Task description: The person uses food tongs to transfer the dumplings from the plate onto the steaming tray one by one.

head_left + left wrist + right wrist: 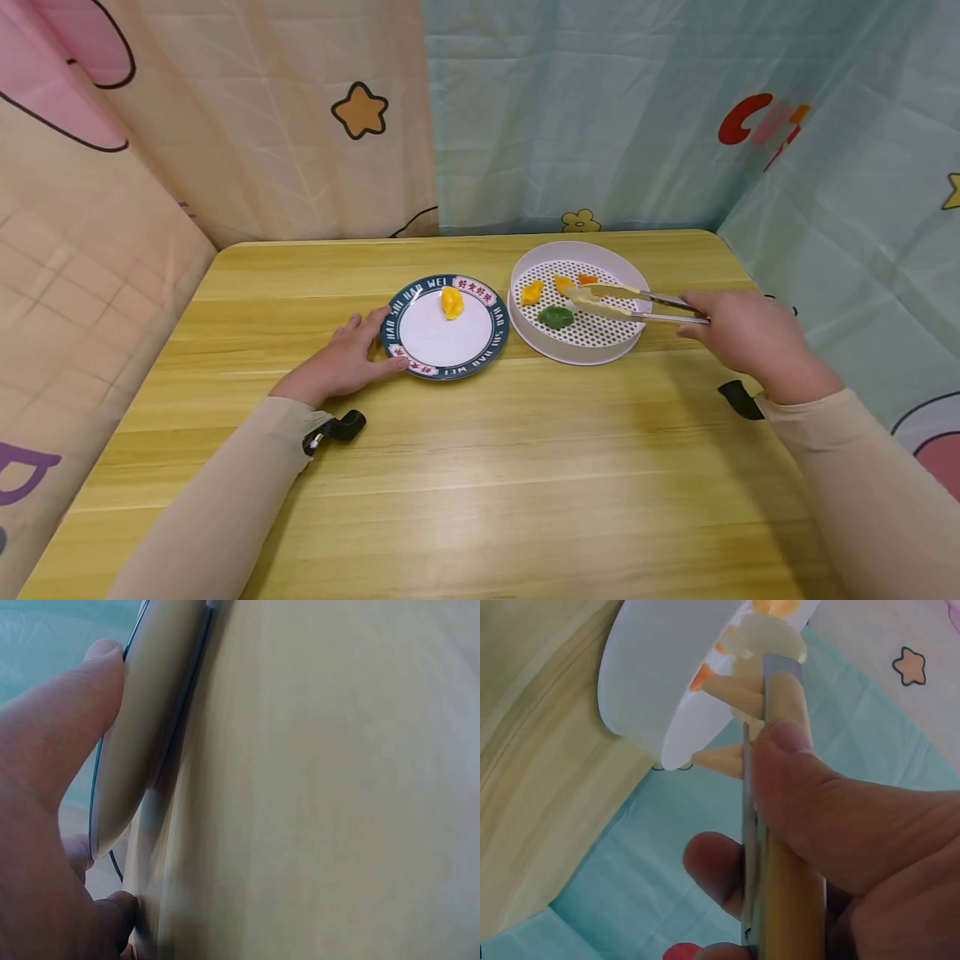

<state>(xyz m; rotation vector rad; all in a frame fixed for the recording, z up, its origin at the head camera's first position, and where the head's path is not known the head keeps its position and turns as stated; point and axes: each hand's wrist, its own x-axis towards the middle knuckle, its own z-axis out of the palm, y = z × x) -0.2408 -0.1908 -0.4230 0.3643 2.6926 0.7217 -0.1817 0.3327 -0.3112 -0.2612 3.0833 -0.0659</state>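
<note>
Closest in, two pale sleeves (225, 492) reach across the counter (465, 483). Here's the left hand (337, 358), thumb and fingers spread wide along the plate (450, 342), thumb resting on its rim. Over on the right, the right hand (757, 337) has its fingers wrapped round the tongs (607, 310), whose arms stand slightly apart over the tray (588, 357); whether the tips pinch anything, I can't tell. A yellow piece (452, 302) sits towards the plate's far side. In the round, perforated tray, just right of the plate: a green piece (556, 317) nearest, two more yellow ones beyond, an orange piece (587, 279) farthest. Behind it all, the curtain (585, 108).
</note>
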